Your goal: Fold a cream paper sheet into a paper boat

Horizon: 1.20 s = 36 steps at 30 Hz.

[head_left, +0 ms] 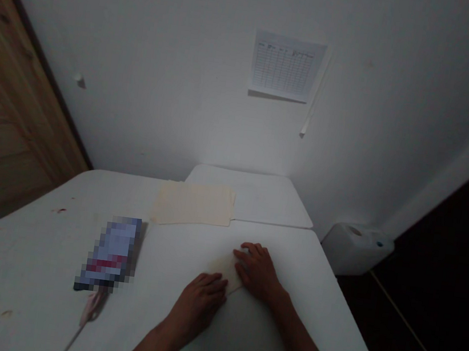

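Observation:
A small cream piece of paper [223, 264] lies on the white table under my two hands, and its outer parts are covered by my fingers. My left hand [202, 298] is closed over the paper's lower left part, fingers bent and close together. At the paper's right side rests my right hand [260, 271], its fingers spread and slightly curved, touching the paper from above. Further back on the table is a small stack of larger cream sheets [194, 205], slightly out of line with each other.
A blurred-out phone-like device [114, 252] with a pinkish cable [90, 307] lies on the left of the white table [32, 264]. A white board [253, 195] adjoins the wall. A printed chart [287, 67] hangs above. A white jerrycan [356, 249] stands right, a wooden door [7, 94] left.

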### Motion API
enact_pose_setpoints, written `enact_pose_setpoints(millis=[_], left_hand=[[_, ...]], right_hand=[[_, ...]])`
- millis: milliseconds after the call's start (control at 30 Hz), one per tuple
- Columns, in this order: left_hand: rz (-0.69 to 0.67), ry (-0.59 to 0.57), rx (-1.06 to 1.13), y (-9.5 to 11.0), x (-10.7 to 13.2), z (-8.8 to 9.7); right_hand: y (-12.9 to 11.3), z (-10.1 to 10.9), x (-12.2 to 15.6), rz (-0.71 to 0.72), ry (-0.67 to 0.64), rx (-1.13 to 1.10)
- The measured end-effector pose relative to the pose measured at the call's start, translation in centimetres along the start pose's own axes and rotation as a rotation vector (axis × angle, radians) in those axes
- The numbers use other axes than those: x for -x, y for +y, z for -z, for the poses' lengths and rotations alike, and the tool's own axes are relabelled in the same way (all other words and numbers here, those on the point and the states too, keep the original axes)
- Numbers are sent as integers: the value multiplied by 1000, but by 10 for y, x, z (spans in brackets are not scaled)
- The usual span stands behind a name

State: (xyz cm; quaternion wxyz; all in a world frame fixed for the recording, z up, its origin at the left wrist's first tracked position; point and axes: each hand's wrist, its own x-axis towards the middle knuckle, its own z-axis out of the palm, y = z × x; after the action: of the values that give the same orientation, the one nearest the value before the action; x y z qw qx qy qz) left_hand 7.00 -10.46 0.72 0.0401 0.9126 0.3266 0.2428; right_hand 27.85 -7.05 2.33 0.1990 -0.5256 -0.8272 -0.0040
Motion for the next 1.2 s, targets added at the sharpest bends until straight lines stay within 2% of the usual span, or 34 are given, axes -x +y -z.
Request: enact_pose_setpoints(millis=[200, 333, 567, 767, 967, 1200], left_hand=[[-77, 149, 11, -2, 0, -9], [-73, 180, 14, -3, 1, -11], [-21, 114, 69, -2, 2, -8], [69, -26, 214, 2, 1, 13], [69, -35, 251, 7, 3, 30], [129, -13, 260, 2, 12, 24]], right_hand=[[-3, 2, -1, 85, -5, 4], [-1, 0, -1, 144, -13, -35], [0, 1, 0, 148, -25, -65], [-3, 4, 5, 91, -41, -118], [-10, 2, 9, 34, -29, -144], [-18, -2, 13, -2, -34, -149]])
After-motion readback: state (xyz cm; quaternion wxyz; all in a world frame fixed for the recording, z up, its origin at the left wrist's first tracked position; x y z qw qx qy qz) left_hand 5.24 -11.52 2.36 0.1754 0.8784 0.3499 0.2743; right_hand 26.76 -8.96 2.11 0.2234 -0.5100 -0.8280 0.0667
